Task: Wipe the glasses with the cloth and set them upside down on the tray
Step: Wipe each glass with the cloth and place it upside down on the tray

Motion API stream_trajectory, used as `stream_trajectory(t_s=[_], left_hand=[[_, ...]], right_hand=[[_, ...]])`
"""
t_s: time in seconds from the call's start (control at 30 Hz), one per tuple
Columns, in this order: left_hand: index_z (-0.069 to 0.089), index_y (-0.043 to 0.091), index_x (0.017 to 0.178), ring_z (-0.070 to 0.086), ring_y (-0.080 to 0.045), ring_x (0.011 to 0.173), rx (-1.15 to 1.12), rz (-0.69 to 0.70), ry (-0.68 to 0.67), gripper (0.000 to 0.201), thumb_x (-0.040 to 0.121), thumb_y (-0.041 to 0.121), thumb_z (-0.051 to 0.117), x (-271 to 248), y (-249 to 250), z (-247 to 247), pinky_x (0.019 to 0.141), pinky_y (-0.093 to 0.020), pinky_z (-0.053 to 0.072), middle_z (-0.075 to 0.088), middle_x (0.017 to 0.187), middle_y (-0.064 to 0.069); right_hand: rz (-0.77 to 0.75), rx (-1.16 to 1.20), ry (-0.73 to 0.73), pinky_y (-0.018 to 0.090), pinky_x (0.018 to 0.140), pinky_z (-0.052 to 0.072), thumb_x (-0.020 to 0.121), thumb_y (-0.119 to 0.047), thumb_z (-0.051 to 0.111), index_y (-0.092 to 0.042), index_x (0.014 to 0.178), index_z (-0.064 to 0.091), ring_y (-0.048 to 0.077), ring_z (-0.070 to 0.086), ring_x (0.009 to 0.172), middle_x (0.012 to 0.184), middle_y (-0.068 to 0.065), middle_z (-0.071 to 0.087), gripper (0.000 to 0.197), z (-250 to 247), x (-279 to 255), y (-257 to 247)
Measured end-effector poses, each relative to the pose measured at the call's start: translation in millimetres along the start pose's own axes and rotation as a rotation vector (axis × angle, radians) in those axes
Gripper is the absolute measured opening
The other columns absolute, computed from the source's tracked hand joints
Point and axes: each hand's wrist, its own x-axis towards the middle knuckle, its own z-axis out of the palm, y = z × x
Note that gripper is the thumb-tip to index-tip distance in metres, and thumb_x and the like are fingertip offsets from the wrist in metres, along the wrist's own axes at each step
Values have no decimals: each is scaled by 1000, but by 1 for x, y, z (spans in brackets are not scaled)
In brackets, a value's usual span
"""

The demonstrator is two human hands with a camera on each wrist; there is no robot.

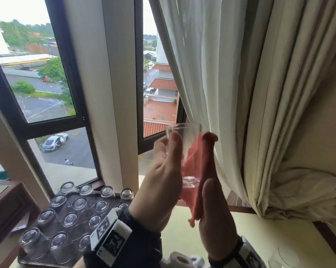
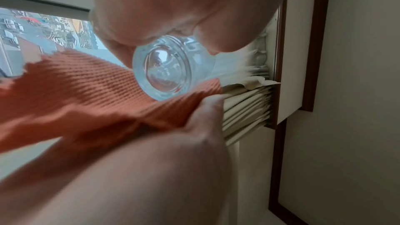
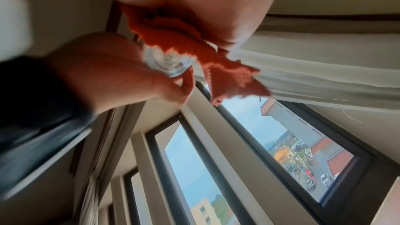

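Observation:
My left hand grips a clear glass held up in front of the window, mouth upward, thumb along its side. Its thick base faces the left wrist camera. An orange ribbed cloth is wrapped against the glass's right side, and my right hand holds it there with the thumb on the fabric. The cloth bunches under my right palm in the right wrist view, beside the glass base. Lower left, a dark tray carries several glasses standing upside down.
A white sheer curtain and heavier cream drapes hang just right of the hands. The dark window frame is behind them. Another clear glass shows at the lower right corner on the pale counter.

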Motion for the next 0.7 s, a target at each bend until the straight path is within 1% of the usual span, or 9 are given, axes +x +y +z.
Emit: stream_trajectory(t_s=[0.07, 0.17, 0.27, 0.37, 0.43, 0.47, 0.53, 0.6, 0.7], left_hand=[[51, 22, 131, 70, 6, 68, 27, 24, -31, 43, 106, 50, 31, -9, -9, 8, 61, -10, 52, 74, 78, 10], [53, 29, 130, 69, 2, 78, 71, 41, -22, 51, 98, 63, 32, -12, -15, 15, 75, -13, 51, 75, 87, 15], [57, 36, 124, 70, -3, 87, 77, 33, 51, 57, 94, 75, 29, -3, -16, 13, 90, -27, 56, 74, 96, 11], [59, 28, 139, 71, -17, 115, 7, 4, 101, 75, 97, 85, 33, 12, -5, 3, 104, -48, 56, 70, 129, -1], [49, 26, 149, 72, -18, 118, -37, -14, 102, 98, 79, 95, 53, 19, 1, -4, 102, -49, 57, 67, 137, -3], [44, 24, 148, 76, -15, 107, -39, -20, 106, 101, 75, 90, 65, 18, 3, -5, 93, -42, 62, 70, 128, -5], [41, 21, 134, 79, -14, 82, -1, -41, 88, 88, 74, 72, 81, 13, 0, -2, 71, -29, 64, 73, 107, -13], [42, 19, 123, 79, -23, 79, 32, -42, 78, 82, 71, 64, 86, 4, -8, 4, 70, -33, 64, 72, 103, -19], [53, 24, 120, 78, -18, 92, 57, -16, 42, 67, 80, 73, 75, -5, -22, 10, 81, -32, 63, 74, 108, -11]], right_hand=[[-37, 9, 25, 52, 107, 47, 77, -92, 39, -21, 147, 45, 23, 59, 129, 145, 8, 57, 100, -8, 15, -10], [-53, 147, 124, 40, 105, 49, 74, -91, 50, -20, 142, 51, 19, 63, 125, 141, 7, 61, 99, -11, 29, -19], [-304, -67, 100, 55, 119, 31, 96, -74, 33, -16, 154, 39, 22, 44, 144, 154, 4, 49, 82, -4, 24, -23], [-352, -202, -16, 54, 120, 28, 101, -65, 28, -24, 146, 51, 3, 42, 142, 148, -20, 52, 64, 8, 5, -4], [-211, -89, 58, 30, 116, 39, 94, -77, 33, -45, 140, 53, -10, 46, 133, 137, -37, 53, 60, 12, -4, 9], [-164, -28, 67, 21, 114, 37, 92, -80, 34, -52, 142, 46, -5, 43, 138, 143, -34, 49, 59, 13, -6, 13], [-110, 31, 43, 33, 118, 36, 90, -81, 34, -44, 152, 36, 12, 40, 146, 154, -15, 46, 72, 11, 0, 16], [-70, 75, -5, 53, 114, 40, 86, -84, 38, -20, 157, 31, 30, 45, 142, 151, 8, 50, 96, 2, 11, 4], [125, 169, 32, 59, 99, 51, 54, -99, 55, 6, 146, 39, 56, 45, 129, 137, 36, 49, 141, -13, 25, -19]])
